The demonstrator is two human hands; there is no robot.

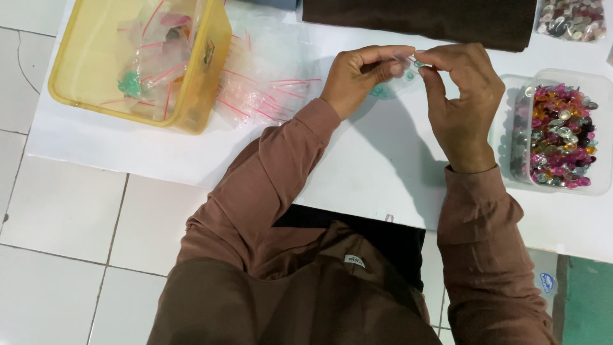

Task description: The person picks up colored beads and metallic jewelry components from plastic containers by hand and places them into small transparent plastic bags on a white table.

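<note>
My left hand [357, 76] and my right hand [463, 96] meet above a white table [357, 153]. The left fingers pinch the mouth of a small clear zip bag [399, 73] that holds a few teal beads. My right thumb and forefinger pinch a small teal bead [418, 63] at the bag's opening. Both arms wear brown sleeves. The lower part of the bag hangs between the hands, partly hidden by the left fingers.
A clear tub [597, 83] of pink, gold and silver beads stands right of my right hand. A yellow box [191, 108] with filled bags sits at the back left, beside loose red-striped zip bags [268, 96]. A dark cloth [421, 19] lies at the back. White floor tiles lie to the left.
</note>
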